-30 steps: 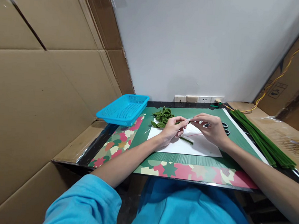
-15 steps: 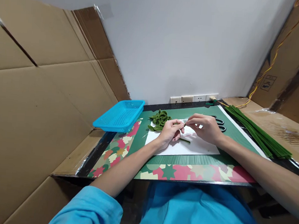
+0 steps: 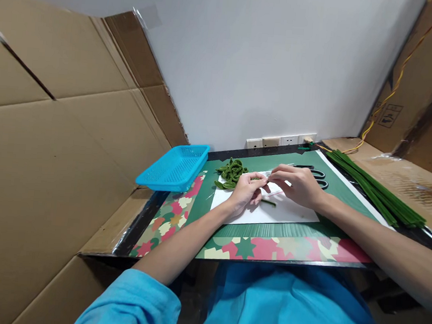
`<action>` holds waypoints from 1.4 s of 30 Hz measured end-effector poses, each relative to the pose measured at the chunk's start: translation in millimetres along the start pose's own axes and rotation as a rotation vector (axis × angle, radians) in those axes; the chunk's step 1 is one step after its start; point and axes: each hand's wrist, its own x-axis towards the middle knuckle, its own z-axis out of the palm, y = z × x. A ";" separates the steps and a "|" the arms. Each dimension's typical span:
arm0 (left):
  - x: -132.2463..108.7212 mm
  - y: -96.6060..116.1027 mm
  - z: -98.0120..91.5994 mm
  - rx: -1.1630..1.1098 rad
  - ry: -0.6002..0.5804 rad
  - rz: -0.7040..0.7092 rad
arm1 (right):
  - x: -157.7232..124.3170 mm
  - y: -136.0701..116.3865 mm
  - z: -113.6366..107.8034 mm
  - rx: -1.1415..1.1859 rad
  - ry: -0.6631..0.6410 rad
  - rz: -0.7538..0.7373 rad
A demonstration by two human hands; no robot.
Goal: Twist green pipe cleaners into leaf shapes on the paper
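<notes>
Head view, over the desk: two bare hands meet above a sheet of white paper, their fingertips close together. The left hand has thumb and forefinger closed on a small green piece, nearly all of it hidden by fingers. The right hand pinches at the same spot, seemingly on the same piece, though I can't make out exactly where its tips land.

A short green stem shows just below the left hand, over the paper; whether it joins the held piece, I can't tell from here. Behind the left hand sits a heap of curled green loops. Scissors lie beyond the right hand, and a bundle of long green stems lies farther off to the right.

By the look of that fuzz, I'd guess the piece is next to weightless, soft outside with a bendy wire core, hardly slippery and not easily broken. Best held near the bend, I'd say, between thumb and forefinger, with the other hand at the tip, minding any sharp wire end.
</notes>
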 end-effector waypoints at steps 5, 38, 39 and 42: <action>-0.1 2.6 0.9 -0.024 -0.001 0.019 | 3.5 1.9 4.0 0.057 0.015 0.040; 0.5 -0.3 1.4 -0.119 -0.056 0.060 | -1.6 1.8 7.1 0.137 0.087 0.157; 0.7 -1.6 1.1 -0.119 -0.058 0.060 | -2.6 3.1 6.9 0.106 0.086 0.139; 1.3 -5.4 -0.2 -0.109 -0.065 0.062 | -4.7 4.2 6.7 0.026 0.078 0.080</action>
